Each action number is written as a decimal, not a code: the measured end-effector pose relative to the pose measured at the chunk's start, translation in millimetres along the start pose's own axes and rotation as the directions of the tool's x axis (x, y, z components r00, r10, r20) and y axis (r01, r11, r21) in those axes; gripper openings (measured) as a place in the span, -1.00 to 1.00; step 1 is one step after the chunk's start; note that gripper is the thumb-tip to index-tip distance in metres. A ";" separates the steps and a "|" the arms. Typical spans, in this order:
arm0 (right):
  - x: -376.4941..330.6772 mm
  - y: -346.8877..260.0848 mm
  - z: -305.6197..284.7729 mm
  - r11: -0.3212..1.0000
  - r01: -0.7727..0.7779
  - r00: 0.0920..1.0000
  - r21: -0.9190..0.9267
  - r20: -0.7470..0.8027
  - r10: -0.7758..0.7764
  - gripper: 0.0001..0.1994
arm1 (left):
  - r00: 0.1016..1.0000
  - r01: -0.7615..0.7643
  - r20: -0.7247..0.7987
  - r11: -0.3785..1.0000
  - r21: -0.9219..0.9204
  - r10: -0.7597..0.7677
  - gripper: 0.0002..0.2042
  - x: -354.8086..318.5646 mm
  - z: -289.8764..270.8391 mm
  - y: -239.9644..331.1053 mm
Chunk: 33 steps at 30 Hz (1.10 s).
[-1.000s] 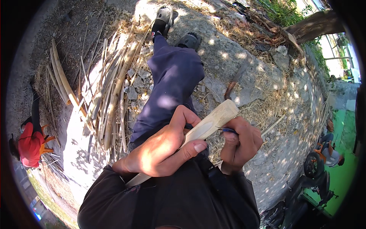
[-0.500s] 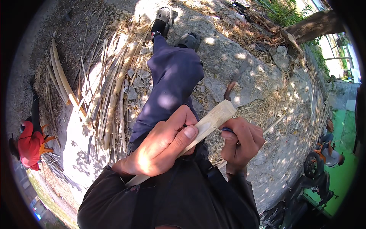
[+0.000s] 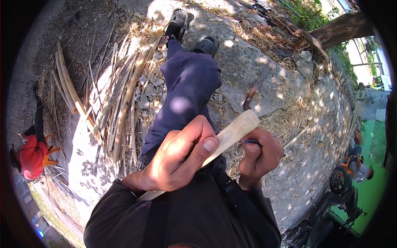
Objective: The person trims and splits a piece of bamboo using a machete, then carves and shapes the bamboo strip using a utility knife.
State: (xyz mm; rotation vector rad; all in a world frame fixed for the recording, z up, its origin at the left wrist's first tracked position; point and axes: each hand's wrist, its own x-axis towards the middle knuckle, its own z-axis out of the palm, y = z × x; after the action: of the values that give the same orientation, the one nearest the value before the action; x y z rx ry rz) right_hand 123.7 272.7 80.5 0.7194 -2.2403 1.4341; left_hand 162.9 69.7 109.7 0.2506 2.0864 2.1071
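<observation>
Gripping the pale wooden stick (image 3: 231,134) around its middle, the left hand (image 3: 178,159) has its grip pressed together on the wood, thumb laid flat along the upper face and fingers wrapped underneath. Compared with a second ago the stick has hardly shifted: it sits at the same slant in front of the chest, its squared far end up and to the right of the left grip, its near end running down past the wrist toward the dark sleeve. The right hand (image 3: 260,155) has closed a little tighter and sits just right of the left grip, touching the underside of the stick, its grip pinching a thin blue-handled tool (image 3: 250,141) whose working end is hidden against the wood. That small change suggests the shaving of the stick goes on in short strokes rather than being finished. The stick looks freshly cut, creamy and smooth on its lit face, flat-sided, with a cleanly squared tip. Beyond the hands stretches a leg in dark blue trousers (image 3: 186,91) ending in grey sandals (image 3: 180,18). Left of the left grip lie bundles of split bamboo strips (image 3: 120,95) on the ground, and above the right grip a curved, rusty blade (image 3: 256,84) rests on the stone. A person in a red top (image 3: 31,155) crouches far to the left.
</observation>
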 end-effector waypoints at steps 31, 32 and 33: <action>-4.7 -17.9 9.2 0.986 -0.035 0.999 -0.162 0.011 0.037 -0.91 | 0.986 -0.058 -0.151 0.997 0.044 0.064 -0.91 -3.6 4.6 -14.6; -5.7 -18.2 10.0 0.987 -0.061 0.998 -0.151 0.002 0.062 -0.90 | 0.987 -0.056 -0.149 0.997 0.058 0.064 -0.91 -3.7 4.4 -14.7; -7.4 -17.6 10.6 0.987 -0.060 0.998 -0.149 0.003 0.061 -0.90 | 0.986 -0.056 -0.151 0.997 0.059 0.064 -0.91 -3.7 4.6 -15.2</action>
State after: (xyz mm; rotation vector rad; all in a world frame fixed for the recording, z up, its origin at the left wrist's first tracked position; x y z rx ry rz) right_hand 139.8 258.5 84.6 0.6138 -2.3638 1.2755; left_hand 167.6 73.4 94.5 0.1652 2.2519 2.1692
